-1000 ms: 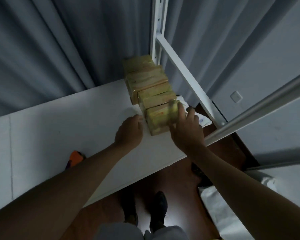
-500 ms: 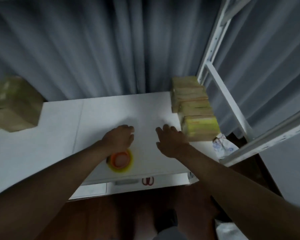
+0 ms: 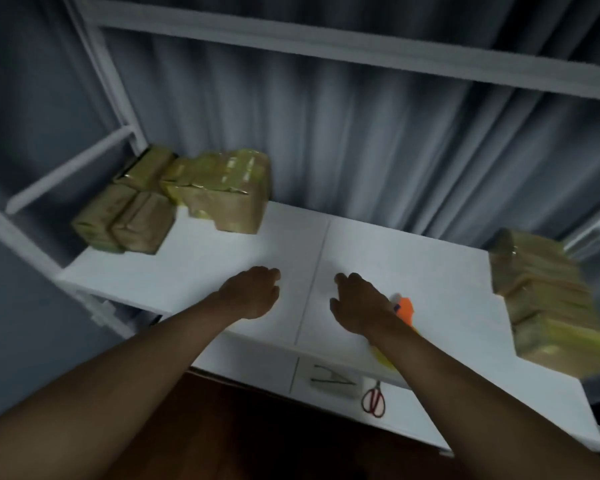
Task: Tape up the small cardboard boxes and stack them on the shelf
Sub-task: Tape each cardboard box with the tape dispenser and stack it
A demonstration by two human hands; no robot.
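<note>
A row of taped cardboard boxes [image 3: 548, 303] stands at the right end of the white shelf board [image 3: 201, 268]. A second cluster of taped boxes [image 3: 174, 199] sits at the back left corner. My left hand [image 3: 253, 294] hovers over the middle of the board with loosely curled fingers, holding nothing. My right hand [image 3: 357, 303] is beside it, fingers relaxed, empty. An orange tape dispenser [image 3: 405, 308] with yellowish tape lies on the board, partly hidden under my right wrist.
White shelf frame posts rise at the left [image 3: 115, 95], and a crossbar [image 3: 326, 43] runs overhead. Grey curtain hangs behind. On a lower white surface lie red-handled scissors [image 3: 374, 400] and a small flat item [image 3: 333, 381]. Dark wood floor is below.
My view has swung left, away from the right row of boxes. Both hands came off the front box and moved to the middle of the board. The left cluster came into view.
</note>
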